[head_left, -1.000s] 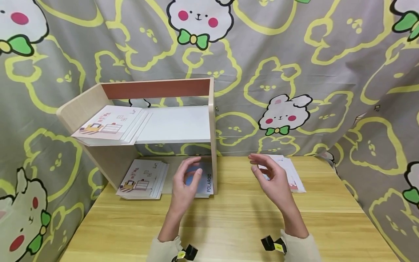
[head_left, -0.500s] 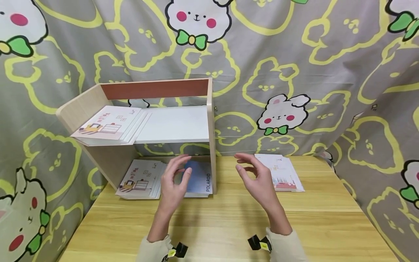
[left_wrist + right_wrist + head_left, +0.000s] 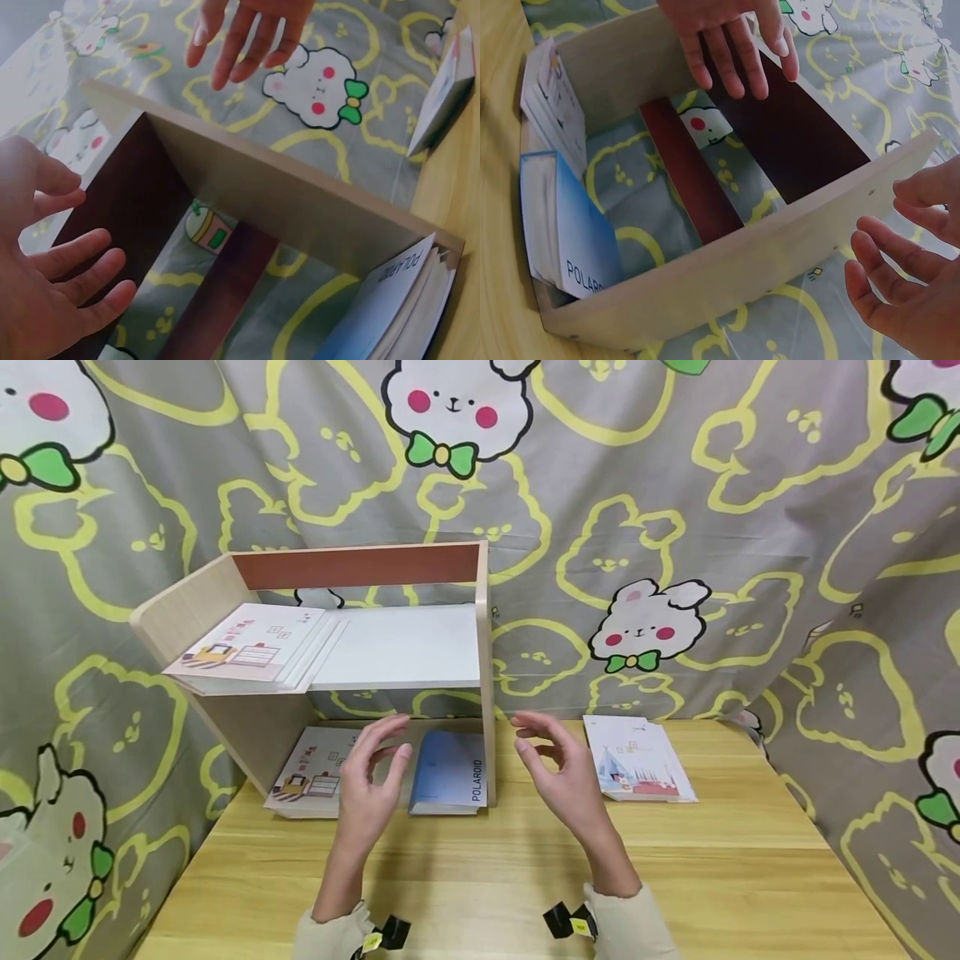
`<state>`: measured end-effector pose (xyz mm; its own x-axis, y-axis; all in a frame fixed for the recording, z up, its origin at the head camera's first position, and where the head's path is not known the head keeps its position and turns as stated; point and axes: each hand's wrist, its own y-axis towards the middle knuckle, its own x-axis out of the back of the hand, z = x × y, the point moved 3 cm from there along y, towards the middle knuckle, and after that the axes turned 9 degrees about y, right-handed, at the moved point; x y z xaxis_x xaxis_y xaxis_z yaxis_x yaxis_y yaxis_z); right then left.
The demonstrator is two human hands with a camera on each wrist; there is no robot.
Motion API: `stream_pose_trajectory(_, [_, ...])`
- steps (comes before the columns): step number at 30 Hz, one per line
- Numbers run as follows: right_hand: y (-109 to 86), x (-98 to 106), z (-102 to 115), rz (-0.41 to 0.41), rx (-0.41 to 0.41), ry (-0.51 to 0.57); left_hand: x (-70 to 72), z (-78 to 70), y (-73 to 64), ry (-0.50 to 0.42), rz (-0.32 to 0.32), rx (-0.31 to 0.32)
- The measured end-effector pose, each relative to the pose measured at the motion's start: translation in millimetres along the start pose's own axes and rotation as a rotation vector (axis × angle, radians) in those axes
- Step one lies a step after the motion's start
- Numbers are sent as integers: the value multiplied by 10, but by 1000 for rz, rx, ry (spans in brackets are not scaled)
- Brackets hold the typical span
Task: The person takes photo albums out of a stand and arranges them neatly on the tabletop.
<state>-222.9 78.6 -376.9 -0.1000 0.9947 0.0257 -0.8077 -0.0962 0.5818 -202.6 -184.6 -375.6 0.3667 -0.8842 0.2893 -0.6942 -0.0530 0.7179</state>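
Both hands hover in mid-air above the table, holding nothing, with bent, spread fingers and palms facing each other. In the head view the left hand (image 3: 367,789) overlaps the right side of the lower white book stack (image 3: 307,768). The right hand (image 3: 562,777) is between the bookshelf's right side panel and a stack of white illustrated books (image 3: 637,758) on the table. A blue book marked POLAROID (image 3: 448,770) lies in the bookshelf's lower compartment, between the hands in this view. The right wrist view shows pages under its blue cover (image 3: 585,225).
The wooden two-level bookshelf (image 3: 486,668) stands at the back left of the table (image 3: 510,877). On its white upper shelf (image 3: 405,647) another stack of white picture books (image 3: 247,643) juts past the front edge. A patterned curtain (image 3: 555,552) hangs behind.
Both hands have drifted left in the head view, still apart and holding nothing. The blue book and the right-hand book stack, partly covered before, now show fully. The books have stayed put.
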Motion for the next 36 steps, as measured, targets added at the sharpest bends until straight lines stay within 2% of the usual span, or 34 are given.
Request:
stream_pose_trajectory(12, [19,-153,17,-16,15,52,222,12,-3,55,-4,21])
stream_pose_trajectory(22, [35,-340,-10,11,-2,100,378,76,-46,42,-24,50])
stream_pose_trajectory(30, [38,-482,-45,26,-38,143,554,81,-32,14,-85,35])
stream_pose_trajectory(36, [26,-644,-76,46,-67,166,701,143,-30,2,-124,70])
